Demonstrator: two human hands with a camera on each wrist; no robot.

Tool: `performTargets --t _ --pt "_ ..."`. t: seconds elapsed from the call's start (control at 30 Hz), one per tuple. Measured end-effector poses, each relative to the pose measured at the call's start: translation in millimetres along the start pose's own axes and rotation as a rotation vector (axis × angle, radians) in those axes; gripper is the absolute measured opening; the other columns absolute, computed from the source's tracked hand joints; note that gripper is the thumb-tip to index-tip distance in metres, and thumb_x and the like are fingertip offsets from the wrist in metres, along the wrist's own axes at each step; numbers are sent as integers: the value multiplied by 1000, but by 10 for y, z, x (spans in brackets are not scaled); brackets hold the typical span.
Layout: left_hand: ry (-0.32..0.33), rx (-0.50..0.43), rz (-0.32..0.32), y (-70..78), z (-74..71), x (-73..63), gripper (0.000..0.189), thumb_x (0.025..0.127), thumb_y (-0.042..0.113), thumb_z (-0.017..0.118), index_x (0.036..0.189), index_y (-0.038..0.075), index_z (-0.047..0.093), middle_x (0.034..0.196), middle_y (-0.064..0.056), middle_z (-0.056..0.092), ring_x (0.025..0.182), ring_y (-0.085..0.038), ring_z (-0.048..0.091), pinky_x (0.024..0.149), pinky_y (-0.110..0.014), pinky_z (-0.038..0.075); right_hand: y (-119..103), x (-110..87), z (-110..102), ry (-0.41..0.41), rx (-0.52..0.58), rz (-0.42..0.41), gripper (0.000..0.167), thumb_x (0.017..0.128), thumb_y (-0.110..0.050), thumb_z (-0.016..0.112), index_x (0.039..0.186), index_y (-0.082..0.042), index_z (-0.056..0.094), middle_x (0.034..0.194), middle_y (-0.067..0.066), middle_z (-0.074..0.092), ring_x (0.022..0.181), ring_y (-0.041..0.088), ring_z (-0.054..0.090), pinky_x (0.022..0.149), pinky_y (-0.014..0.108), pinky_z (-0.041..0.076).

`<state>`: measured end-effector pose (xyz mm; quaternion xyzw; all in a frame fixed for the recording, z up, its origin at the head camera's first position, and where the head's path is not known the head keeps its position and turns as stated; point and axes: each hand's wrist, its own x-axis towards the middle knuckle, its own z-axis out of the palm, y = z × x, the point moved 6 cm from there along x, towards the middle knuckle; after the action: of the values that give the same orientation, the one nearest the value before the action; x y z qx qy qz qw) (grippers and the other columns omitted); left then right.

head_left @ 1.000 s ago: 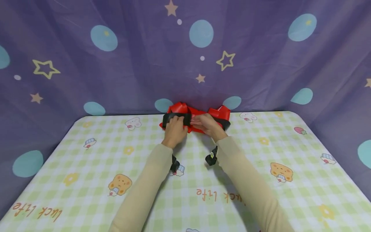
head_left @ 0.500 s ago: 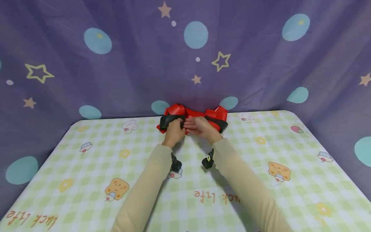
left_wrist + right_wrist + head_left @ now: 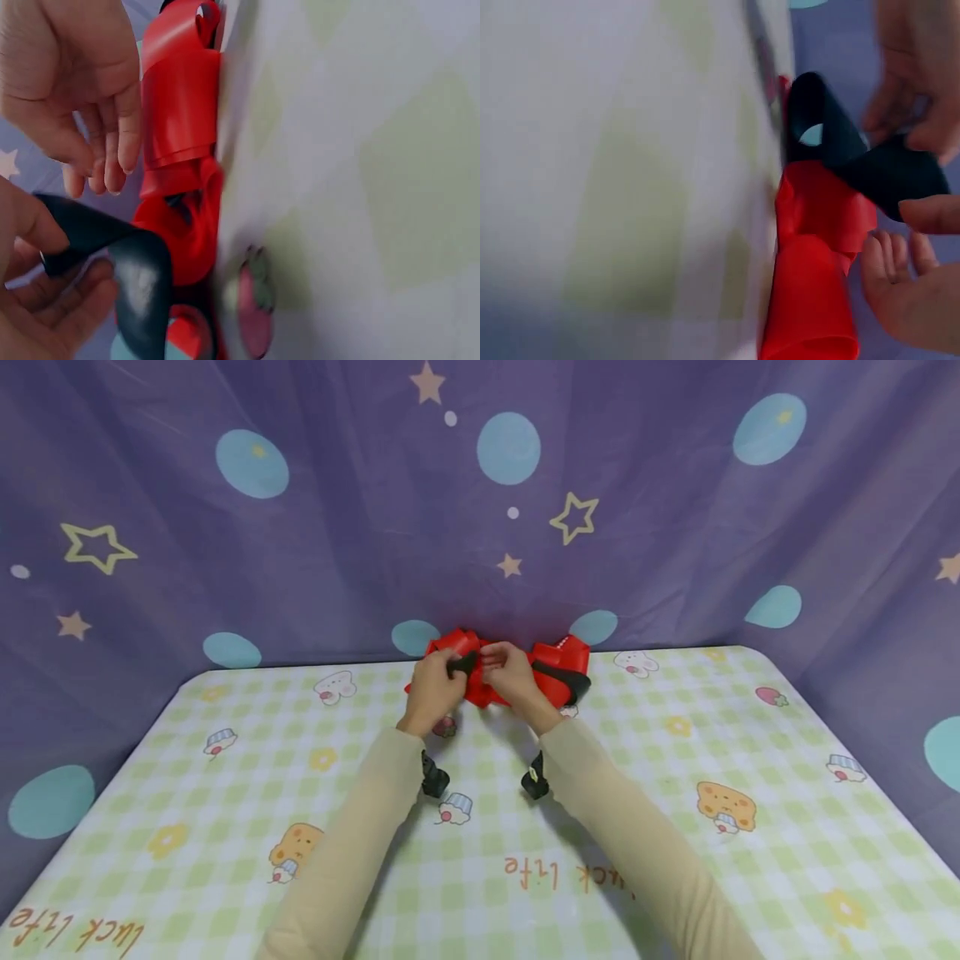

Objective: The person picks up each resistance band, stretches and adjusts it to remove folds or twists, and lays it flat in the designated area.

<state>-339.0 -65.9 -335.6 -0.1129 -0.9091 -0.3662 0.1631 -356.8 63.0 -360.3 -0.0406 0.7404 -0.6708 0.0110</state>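
Note:
Glossy red flat bands (image 3: 483, 689), looped and folded over, lie in a bundle at the table's back edge. My left hand (image 3: 437, 687) pinches one end of a black flat band (image 3: 142, 281) between thumb and fingers and lifts it above the red folds. In the left wrist view this black band curls downward into a loop. My right hand (image 3: 513, 675) hovers just beside that end, its fingers loosely bent. In the right wrist view its thumb (image 3: 930, 214) overlaps the band's edge; whether it touches cannot be told. A second black stretch (image 3: 564, 678) crosses the bundle's right side.
A green-and-white checked cloth (image 3: 375, 860) with printed cartoons covers the table. Behind the back edge hangs a purple curtain (image 3: 337, 527) with stars and blue spots; the bundle lies close against it. Small black devices (image 3: 536, 779) are strapped under both wrists.
My left hand has drawn the black band's end up and to the left, off the red folds. My right hand has risen slightly, its fingers more bent than before.

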Motion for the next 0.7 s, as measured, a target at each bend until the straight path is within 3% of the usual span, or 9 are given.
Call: performTargets --t 0.1,0.23,0.33,0.43,0.6,0.7 --pt "-29 -5 58 71 -70 21 25 81 3 52 99 -2 68 99 -18 68 91 -33 62 83 -43 51 -123 19 20 2 -152 -174 50 70 16 56 119 6 59 113 24 63 104 32 60 90 35 50" --pt "-35 -30 113 131 -190 45 26 82 3 53 102 -2 67 102 -18 65 93 -32 62 85 -42 51 -236 11 89 -82 -273 -303 43 74 12 63 116 3 62 113 21 66 106 30 62 97 42 47" --pt "-11 -87 139 143 -304 69 24 83 1 52 102 -2 67 103 -19 64 90 -31 60 82 -41 51 -274 1 134 -113 -307 -326 33 79 6 66 112 1 64 108 18 69 101 28 64 93 40 50" --pt "8 -158 138 142 -407 93 23 84 0 53 103 -2 67 101 -19 64 87 -30 61 79 -40 52 -293 -6 161 -93 -308 -316 28 82 -1 69 110 -1 66 103 16 71 96 26 67 88 36 52" --pt "15 -230 93 114 -514 140 22 86 3 59 106 -1 65 95 -19 66 87 -28 63 78 -37 54 -328 -8 200 -60 -208 -325 24 83 -3 70 107 1 67 98 19 71 91 27 67 85 33 54" --pt "30 -241 73 98 -579 154 20 86 4 63 104 -2 67 94 -20 67 86 -27 64 78 -35 55 -356 -2 242 -85 -119 -333 24 83 0 69 107 4 66 100 23 70 92 30 67 87 35 54"
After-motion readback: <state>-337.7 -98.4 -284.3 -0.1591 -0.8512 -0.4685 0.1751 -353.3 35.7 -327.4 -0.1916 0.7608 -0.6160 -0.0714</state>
